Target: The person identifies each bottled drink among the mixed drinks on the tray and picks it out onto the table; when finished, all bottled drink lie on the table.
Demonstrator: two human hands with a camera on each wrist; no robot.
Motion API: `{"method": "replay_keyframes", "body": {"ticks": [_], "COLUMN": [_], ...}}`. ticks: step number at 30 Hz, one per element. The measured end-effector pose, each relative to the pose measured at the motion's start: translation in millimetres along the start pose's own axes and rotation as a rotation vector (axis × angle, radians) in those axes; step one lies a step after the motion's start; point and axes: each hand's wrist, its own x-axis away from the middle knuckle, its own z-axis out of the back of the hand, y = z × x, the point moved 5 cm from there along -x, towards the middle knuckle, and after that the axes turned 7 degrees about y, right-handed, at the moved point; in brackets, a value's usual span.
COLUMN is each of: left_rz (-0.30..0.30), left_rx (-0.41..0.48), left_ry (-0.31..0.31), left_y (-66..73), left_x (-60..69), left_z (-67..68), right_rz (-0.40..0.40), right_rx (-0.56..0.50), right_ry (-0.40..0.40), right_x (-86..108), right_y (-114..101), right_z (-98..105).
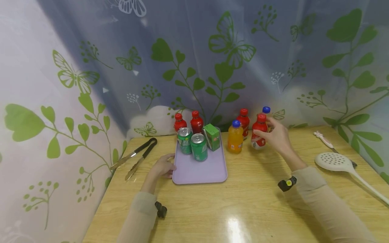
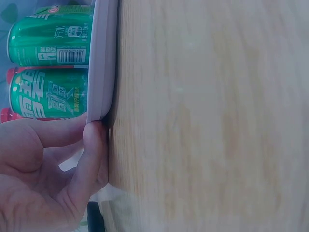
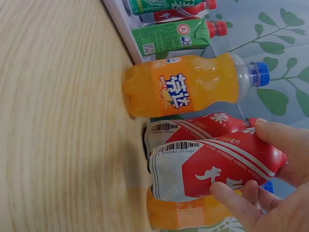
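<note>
My left hand (image 1: pixel 162 167) pinches the left rim of the lilac tray (image 1: pixel 199 173), thumb and fingers at its edge in the left wrist view. Two green soda cans (image 1: pixel 199 148) and a green drink carton (image 1: pixel 212 137) stand on the tray, with two red-capped bottles (image 1: pixel 197 123) at its back. My right hand (image 1: pixel 277 136) grips a red-labelled bottle (image 3: pixel 207 166) near its upper part; whether its base touches the table I cannot tell. Beside it are another red-labelled bottle (image 1: pixel 243 121) and an orange soda bottle (image 1: pixel 235 138). A second orange soda bottle (image 3: pixel 188 212) is partly hidden behind it.
Black-handled tongs (image 1: pixel 138 155) lie left of the tray. On the right are a white slotted spoon (image 1: pixel 334 161) and a utensil with a white handle (image 1: pixel 323 139), partly covered by it. A patterned curtain (image 1: pixel 194 67) hangs along the table's back edge.
</note>
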Motion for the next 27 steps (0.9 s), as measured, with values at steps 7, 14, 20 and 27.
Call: {"method": "replay_keyframes", "body": {"ticks": [7,14,20,27], "left_rz": [0.0,-0.001,-0.005,-0.002], "left_rx": [-0.011,-0.017,-0.024,-0.02], "left_ry": [0.001,-0.003,-0.001,-0.008], "left_y": [0.0,-0.4,1.7,2.2], "left_x": [-1.3,-1.2,2.4,3.6], "left_z": [-0.2,-0.2,0.8,0.3], "right_rz": [-0.011,-0.021,-0.027,0.007], "right_rx": [-0.004,-0.012,-0.034,-0.032], "right_ry": [-0.015,-0.037,-0.049,-0.048], "right_x": [0.1,1.2,3.3,6.2], "right_y": [5.7,12.2,17.1,21.5], "right_z": [-5.1,-10.5,-12.7,-17.0]}}
